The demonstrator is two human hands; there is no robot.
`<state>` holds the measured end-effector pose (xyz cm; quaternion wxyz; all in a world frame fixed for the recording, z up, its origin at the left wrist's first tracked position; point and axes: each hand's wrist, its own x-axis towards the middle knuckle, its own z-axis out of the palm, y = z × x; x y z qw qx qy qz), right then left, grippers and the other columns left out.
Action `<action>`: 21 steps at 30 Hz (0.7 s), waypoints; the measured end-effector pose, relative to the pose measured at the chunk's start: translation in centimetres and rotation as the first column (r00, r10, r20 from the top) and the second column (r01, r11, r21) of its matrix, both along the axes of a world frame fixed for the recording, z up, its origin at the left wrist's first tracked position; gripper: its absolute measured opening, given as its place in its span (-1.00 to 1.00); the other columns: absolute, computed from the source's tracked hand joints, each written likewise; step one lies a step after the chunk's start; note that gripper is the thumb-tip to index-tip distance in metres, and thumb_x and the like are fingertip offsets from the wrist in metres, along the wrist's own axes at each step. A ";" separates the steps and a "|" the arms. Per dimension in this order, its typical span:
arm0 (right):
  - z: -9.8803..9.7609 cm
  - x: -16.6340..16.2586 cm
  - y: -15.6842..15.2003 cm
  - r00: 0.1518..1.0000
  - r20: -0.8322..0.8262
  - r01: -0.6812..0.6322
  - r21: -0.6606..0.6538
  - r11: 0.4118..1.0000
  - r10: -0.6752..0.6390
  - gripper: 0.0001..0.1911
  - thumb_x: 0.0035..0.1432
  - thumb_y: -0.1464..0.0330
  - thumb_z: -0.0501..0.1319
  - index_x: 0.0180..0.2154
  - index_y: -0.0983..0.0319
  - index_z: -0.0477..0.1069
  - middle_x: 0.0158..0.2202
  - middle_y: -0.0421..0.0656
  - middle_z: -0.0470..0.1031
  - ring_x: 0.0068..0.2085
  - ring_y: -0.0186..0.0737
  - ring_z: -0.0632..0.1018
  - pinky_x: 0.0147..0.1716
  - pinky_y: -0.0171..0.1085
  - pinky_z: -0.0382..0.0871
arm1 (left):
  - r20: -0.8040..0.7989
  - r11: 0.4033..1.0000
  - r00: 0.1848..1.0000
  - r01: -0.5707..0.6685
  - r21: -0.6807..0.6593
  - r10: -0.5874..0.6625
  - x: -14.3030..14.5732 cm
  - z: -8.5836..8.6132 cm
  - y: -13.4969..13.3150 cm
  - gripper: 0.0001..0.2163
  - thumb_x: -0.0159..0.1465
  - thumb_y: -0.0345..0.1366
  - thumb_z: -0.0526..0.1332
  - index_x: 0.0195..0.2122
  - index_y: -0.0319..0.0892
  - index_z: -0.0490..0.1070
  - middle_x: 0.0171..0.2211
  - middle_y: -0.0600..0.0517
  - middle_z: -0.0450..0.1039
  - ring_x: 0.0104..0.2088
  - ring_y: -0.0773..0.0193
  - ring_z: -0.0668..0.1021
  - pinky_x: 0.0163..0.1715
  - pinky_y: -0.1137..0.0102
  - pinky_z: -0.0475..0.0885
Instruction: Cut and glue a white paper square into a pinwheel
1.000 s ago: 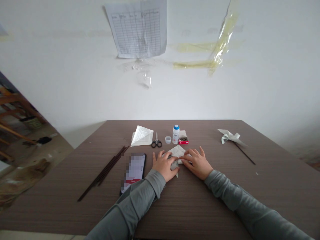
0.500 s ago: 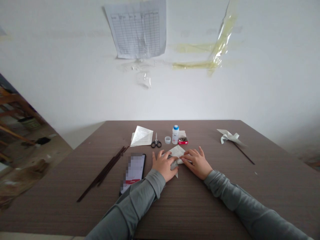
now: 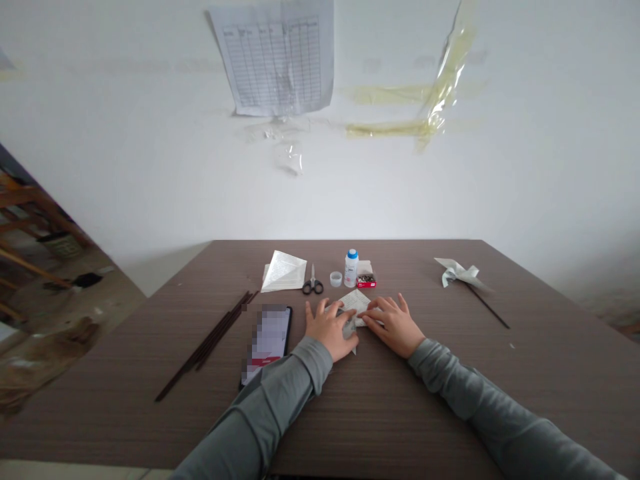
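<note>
Between my hands a piece of printed paper, cut and partly folded, lies on the table with a pointed corner facing away from me. Much of it is hidden under my fingers. My left hand holds the paper from the left, fingers spread and bent over it, with a grey patch of the sheet showing beside the thumb. At the middle of the paper, the thumb and forefinger of my right hand are pressed close together on a fold, while the other fingers stay lifted. Whether the fold is pinched or only pressed cannot be seen.
Behind the paper stand a blue-capped white bottle, a small clear cup, a red box of small metal pieces and scissors. Paper sheets, dark sticks and a phone lie left; a paper pinwheel lies right.
My left thumb and forefinger have shifted slightly over the paper, covering a little more of it. My right hand stays almost still at the paper's middle.
</note>
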<state>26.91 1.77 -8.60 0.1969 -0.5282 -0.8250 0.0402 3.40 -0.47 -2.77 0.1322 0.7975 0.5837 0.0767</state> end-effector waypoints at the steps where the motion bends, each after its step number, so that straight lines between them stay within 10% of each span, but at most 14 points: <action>1: -0.1 0.0 0.0 1.000 -0.004 0.006 0.003 1.000 -0.006 -0.59 0.81 0.18 0.25 0.12 -0.06 0.95 0.21 0.00 0.86 0.31 0.24 0.79 0.72 0.67 0.33 | 0.006 1.000 1.000 0.001 0.004 -0.001 0.0 -0.1 0.0 -0.42 0.52 -0.15 0.54 0.56 0.22 0.78 0.68 -0.12 0.63 0.76 -0.57 0.43 0.81 -0.76 0.07; 21: 0.4 0.0 0.2 1.000 -0.005 -0.016 -0.032 0.999 0.016 -0.58 0.80 0.25 0.24 0.20 -0.04 0.94 0.22 0.04 0.87 0.35 0.28 0.79 0.71 0.81 0.26 | 0.034 1.000 0.999 -0.008 0.026 0.007 -0.3 -0.9 0.1 -0.38 0.51 -0.17 0.56 0.60 0.23 0.74 0.66 -0.12 0.65 0.80 -0.60 0.37 0.80 -0.76 0.11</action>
